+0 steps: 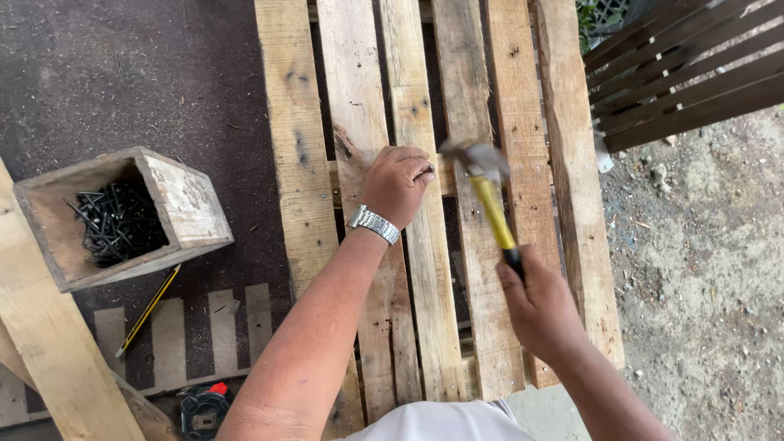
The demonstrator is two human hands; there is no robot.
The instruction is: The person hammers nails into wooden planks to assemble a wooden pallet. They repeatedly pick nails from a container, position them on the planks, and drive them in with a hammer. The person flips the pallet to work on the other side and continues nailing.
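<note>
Overhead, right hand (541, 306) grips hammer (487, 196) above pallet (294, 147)

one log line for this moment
left hand: on pallet, pinching, nail unclear | right hand: holds hammer | nail box: left

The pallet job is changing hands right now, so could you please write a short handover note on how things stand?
Left hand: closed, fingertips pinched on a pallet slat, apparently steadying a nail too small to see.
Right hand: gripping the yellow-handled hammer, head blurred beside the left hand.
Nearby: wooden box of dark nails, pencil on the mat.
Done: cannot tell how many nails are driven.
Left: this nail, judging by the raised hammer.
</note>
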